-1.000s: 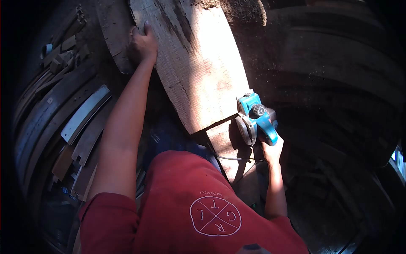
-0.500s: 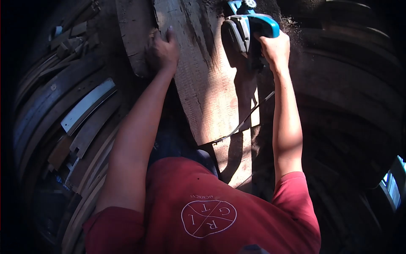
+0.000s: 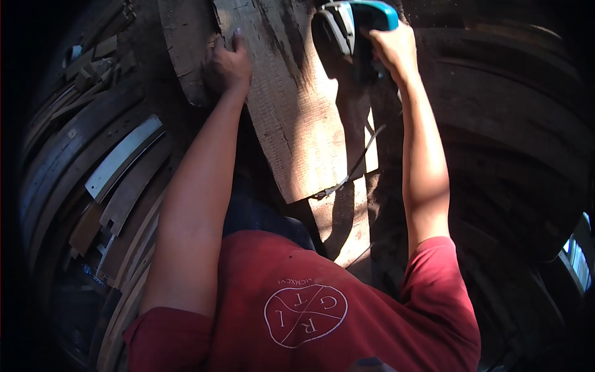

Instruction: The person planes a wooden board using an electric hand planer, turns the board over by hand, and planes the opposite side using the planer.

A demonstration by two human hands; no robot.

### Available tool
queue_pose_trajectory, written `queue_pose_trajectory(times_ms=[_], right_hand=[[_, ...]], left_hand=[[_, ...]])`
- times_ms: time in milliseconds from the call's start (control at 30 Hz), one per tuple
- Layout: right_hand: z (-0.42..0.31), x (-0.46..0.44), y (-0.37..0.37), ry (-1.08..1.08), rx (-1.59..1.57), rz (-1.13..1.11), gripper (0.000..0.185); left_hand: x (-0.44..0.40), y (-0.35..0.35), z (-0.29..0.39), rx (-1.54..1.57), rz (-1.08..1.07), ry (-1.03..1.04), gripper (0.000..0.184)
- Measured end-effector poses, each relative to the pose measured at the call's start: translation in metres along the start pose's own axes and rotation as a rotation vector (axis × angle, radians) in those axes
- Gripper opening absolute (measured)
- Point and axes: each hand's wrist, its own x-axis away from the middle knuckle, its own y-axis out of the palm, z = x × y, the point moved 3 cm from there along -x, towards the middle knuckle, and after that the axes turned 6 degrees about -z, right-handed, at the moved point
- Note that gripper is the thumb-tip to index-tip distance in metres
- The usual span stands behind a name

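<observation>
A wide, rough-sawn wooden plank (image 3: 273, 124) stretches away from me, partly sunlit. My left hand (image 3: 230, 67) is closed at its left edge, thumb pointing forward; the other fingers are mostly lost in shadow. Farther right, my right hand (image 3: 393, 48) wraps around the teal rear handle of a power tool that looks like a circular saw (image 3: 338, 28), with a grey and black housing. The saw rests over the plank's right side, and its front is cut off by the top of the view. A dark power cord (image 3: 362, 158) trails back over the plank's near end.
Stacked curved boards (image 3: 74, 149) fill the left side, one of them pale (image 3: 124, 158). Small wood offcuts (image 3: 93, 71) lie behind them. More long timbers (image 3: 508, 105) lie in shadow at right. Another sunlit board (image 3: 341, 217) shows below the plank's near end.
The saw and my right hand have moved forward along the plank, partly out of view. The cord has shifted with them. My left hand keeps its place at the plank's edge.
</observation>
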Motion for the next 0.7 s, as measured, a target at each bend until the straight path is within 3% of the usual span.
queue_pose_trajectory(times_ms=[67,167,233,333,433,533,633,700], right_hand=[[-0.011,0.096,-0.023,0.134,-0.129,-0.066,0.019],[0.008,0.249,-0.054,0.355,-0.135,-0.130,0.031],[0.033,0.359,-0.069,0.634,-0.057,-0.087,0.039],[0.052,0.426,-0.074,0.678,-0.302,0.004,0.041],[0.029,0.373,-0.070,0.790,-0.125,-0.064,0.042],[0.029,0.300,-0.055,0.567,-0.268,-0.052,0.038],[0.016,0.219,-0.040,0.473,-0.201,-0.028,0.014],[0.002,0.167,-0.033,0.380,-0.191,-0.034,0.015]], left_hand=[[-0.001,0.004,-0.004,0.030,-0.011,0.003,0.064],[0.001,0.000,0.001,0.053,-0.032,0.000,0.066],[-0.003,-0.001,-0.003,0.043,-0.032,-0.017,0.066],[0.002,0.005,-0.004,0.004,-0.017,0.040,0.066],[0.000,0.004,-0.003,0.044,0.048,0.081,0.065],[0.000,0.002,-0.004,0.044,0.021,0.065,0.066],[0.002,-0.003,-0.001,-0.017,0.029,0.094,0.072],[0.003,-0.006,0.002,-0.017,0.015,0.094,0.072]])
